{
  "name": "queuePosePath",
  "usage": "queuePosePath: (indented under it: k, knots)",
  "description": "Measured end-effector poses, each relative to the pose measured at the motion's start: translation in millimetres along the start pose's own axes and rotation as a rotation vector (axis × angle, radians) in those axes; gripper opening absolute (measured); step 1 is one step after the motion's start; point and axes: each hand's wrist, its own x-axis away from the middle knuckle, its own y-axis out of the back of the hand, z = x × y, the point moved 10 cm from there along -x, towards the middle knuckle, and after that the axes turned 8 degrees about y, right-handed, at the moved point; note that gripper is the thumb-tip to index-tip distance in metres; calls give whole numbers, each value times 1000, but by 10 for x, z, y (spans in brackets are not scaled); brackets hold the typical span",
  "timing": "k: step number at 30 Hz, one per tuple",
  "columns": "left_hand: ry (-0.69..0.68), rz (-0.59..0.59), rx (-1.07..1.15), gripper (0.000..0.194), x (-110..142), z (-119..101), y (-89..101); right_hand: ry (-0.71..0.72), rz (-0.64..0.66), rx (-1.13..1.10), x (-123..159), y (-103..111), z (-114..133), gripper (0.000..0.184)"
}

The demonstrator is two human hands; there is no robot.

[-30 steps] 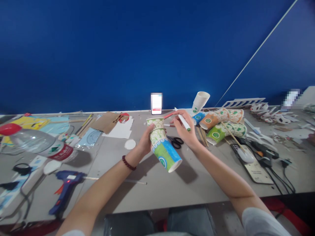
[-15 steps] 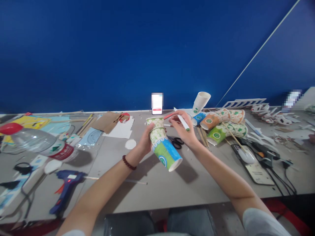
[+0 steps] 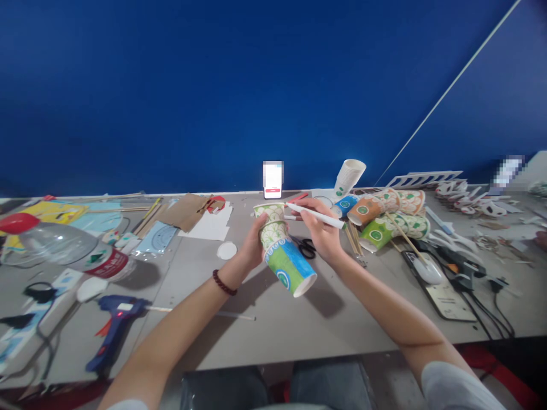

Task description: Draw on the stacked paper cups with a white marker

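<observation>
My left hand [image 3: 253, 244] is wrapped round a stack of paper cups [image 3: 288, 265], tilted with its blue and green cup toward me and cream cups with green scallop patterns behind. In my right hand [image 3: 321, 230] is a white marker pen [image 3: 318, 216] with a green end. Its tip points left and meets, or nearly meets, the rim of the farthest cup. Partly hidden between the cups and my right hand are black-handled scissors [image 3: 306, 248] on the table.
Leftward lie a blue glue gun [image 3: 117, 324], a power strip [image 3: 47, 319] and a large bottle [image 3: 81, 250]. A lit phone [image 3: 273, 181] leans at the wall. Decorated cup stacks [image 3: 395, 228], white cups [image 3: 349, 176] and a computer mouse [image 3: 427, 270] are to the right.
My right hand has turned the marker from pointing up and away to lying flatter, its tip brought to the cup rim. The left hand and cups stay put.
</observation>
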Motion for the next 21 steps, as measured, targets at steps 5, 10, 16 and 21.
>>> queuePosePath:
  k: [5, 10, 16, 21]
  knots:
    - [-1, 30, -2, 41, 3, 6, -40, 58, 30, -56, -11, -40, 72, 12]
    - [-8, 26, 32, 38, -3, 5, -39, 52, 55, -56, -13, -75, 65, 12]
    - [-3, 41, 39, 37, -16, 24, -35, 33, 96, -66, -24, -102, 24, 8]
    - [11, 32, 39, 36, -16, 38, -29, 30, 101, -53, -31, -105, 26, 7]
